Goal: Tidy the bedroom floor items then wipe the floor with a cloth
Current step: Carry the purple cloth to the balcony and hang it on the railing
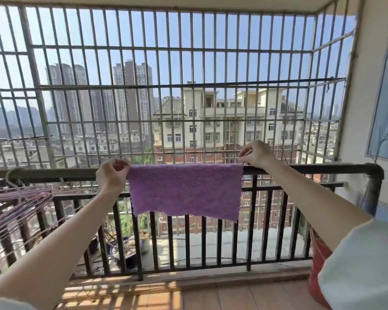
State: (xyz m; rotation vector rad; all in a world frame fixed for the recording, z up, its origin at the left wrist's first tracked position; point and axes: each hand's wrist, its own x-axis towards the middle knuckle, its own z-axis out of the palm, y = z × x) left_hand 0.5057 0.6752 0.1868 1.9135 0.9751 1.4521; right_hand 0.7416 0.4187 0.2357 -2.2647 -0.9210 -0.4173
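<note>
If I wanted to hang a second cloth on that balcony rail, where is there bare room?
The rail is bare between the right hand and the corner post. Left of the left hand it is bare up to the pink hangers, where it gets crowded. The purple cloth fills the middle.

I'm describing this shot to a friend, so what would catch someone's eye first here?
First the purple cloth, draped over the dark balcony railing at centre. The left hand and right hand each pinch a top corner. Behind, a metal window grille frames high-rise buildings under blue sky.
</note>
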